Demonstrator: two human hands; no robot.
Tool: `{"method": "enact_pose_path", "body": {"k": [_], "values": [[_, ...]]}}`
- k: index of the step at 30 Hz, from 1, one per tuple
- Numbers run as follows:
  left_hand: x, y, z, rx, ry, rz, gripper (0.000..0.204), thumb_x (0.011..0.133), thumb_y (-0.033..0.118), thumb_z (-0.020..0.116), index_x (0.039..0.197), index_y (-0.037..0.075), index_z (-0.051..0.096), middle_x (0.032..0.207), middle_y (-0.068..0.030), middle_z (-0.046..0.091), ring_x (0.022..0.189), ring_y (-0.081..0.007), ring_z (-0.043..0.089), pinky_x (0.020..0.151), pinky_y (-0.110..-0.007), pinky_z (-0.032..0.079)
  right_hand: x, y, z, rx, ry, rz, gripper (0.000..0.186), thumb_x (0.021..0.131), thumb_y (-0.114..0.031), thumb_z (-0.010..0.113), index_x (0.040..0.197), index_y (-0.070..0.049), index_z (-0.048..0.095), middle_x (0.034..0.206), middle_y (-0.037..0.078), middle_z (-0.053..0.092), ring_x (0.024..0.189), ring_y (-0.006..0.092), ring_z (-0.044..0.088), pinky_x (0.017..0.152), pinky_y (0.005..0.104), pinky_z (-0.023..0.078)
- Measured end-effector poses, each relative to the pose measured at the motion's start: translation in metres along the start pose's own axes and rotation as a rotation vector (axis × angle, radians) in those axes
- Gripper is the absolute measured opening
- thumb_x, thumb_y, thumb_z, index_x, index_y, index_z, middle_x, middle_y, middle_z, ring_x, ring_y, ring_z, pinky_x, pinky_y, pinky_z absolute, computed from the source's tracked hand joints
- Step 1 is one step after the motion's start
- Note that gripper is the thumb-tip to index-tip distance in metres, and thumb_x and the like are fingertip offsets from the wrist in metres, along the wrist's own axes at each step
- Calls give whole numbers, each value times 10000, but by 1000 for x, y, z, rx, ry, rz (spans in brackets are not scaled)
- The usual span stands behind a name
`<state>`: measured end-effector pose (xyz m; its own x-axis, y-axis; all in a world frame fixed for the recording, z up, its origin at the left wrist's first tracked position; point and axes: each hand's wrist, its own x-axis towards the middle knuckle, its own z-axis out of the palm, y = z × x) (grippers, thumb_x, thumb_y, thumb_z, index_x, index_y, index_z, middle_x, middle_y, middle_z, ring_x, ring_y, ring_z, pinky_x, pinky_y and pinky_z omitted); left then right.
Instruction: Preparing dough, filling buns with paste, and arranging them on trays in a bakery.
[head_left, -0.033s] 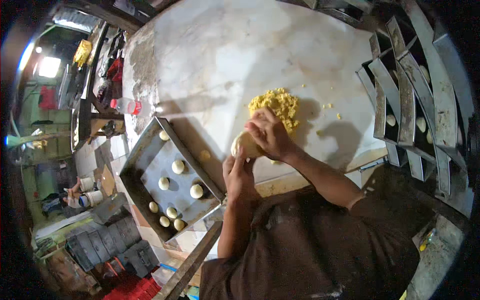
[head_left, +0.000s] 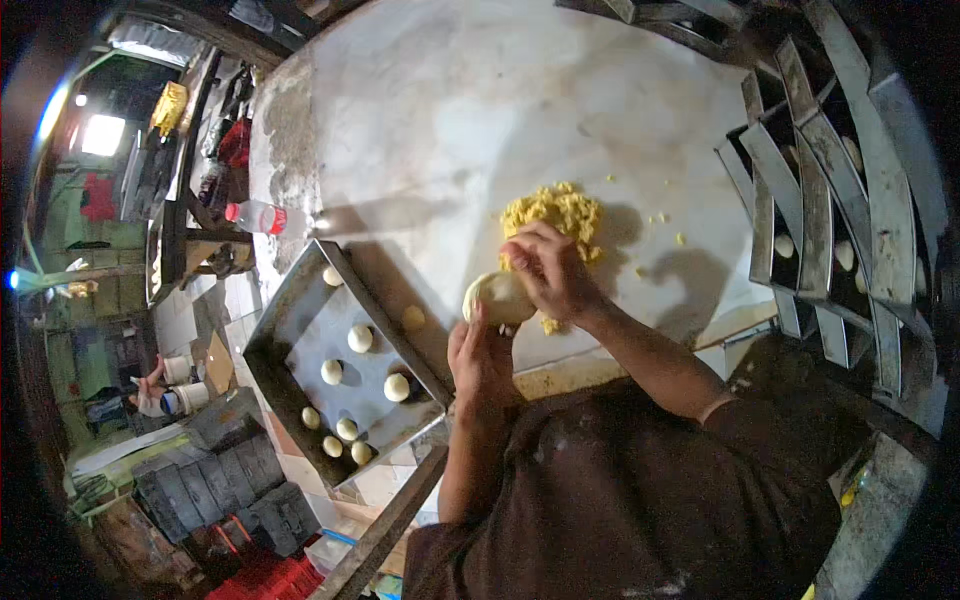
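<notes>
My left hand [head_left: 482, 352] grips a pale, rounded piece of dough [head_left: 492, 299] from below, its thumb lying against the dough's side. Over the dough's right edge is my right hand [head_left: 556, 278], fingers curled together. What its fingertips hold, if anything, is hidden. Just beyond both hands lies a heap of crumbly yellow filling [head_left: 570, 212] on the pale worktop [head_left: 430, 120]. To the left a metal tray [head_left: 300, 310] carries several small round dough balls [head_left: 397, 387], set apart from one another.
A clear plastic bottle [head_left: 262, 217] with a red cap lies at the worktop's left side. Metal pans [head_left: 775, 165] stand stacked at the right, some with dough pieces inside. Dark loaf tins [head_left: 215, 480] sit low at the left. Yellow crumbs [head_left: 681, 238] are scattered right of the heap.
My right hand has moved slightly right and down, and more of the dough's face shows beside it. The whole view has shifted slightly.
</notes>
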<state>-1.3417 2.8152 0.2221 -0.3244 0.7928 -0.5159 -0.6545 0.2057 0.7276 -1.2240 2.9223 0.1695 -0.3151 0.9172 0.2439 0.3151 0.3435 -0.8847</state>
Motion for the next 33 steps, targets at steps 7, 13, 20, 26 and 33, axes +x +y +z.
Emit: {"method": "enact_pose_path", "body": {"k": [7,13,20,26,33], "values": [[-2,0,1,-24,-197,156,425,953,190,515,1251,-113,500,1300,-194,538,1186,-265,529,1031,-412,410,36,62,-8,-492,-52,88,294,784,-165,706,1003,26,655,993,211,642,963,373,613,867,428,487],[-3,-1,-12,45,-39,222,308,947,141,568,1182,-58,581,1208,-147,601,1120,-212,575,958,-381,475,43,41,-48,104,-159,359,200,873,-85,606,1030,13,683,822,117,705,728,148,662,726,270,547],[-15,-18,-38,-12,-183,117,370,990,247,520,1263,-2,526,1151,-92,603,1077,-158,572,943,-298,459,-40,-63,-7,-34,-221,-328,288,854,-55,589,1131,-53,666,910,142,694,890,250,659,810,333,518],[-82,-12,-95,-225,-106,450,412,989,183,514,1359,19,434,1216,-83,567,1073,-171,577,918,-323,493,-96,-116,33,316,-263,-121,290,849,-24,642,1133,37,636,1115,137,611,899,147,598,765,291,528],[-162,-39,-177,559,208,949,645,981,235,440,1442,-107,145,1467,-292,220,1369,-389,248,1119,-443,188,-185,-197,100,163,-310,-375,290,749,-158,765,930,39,654,982,131,598,811,241,643,696,326,524]]}}
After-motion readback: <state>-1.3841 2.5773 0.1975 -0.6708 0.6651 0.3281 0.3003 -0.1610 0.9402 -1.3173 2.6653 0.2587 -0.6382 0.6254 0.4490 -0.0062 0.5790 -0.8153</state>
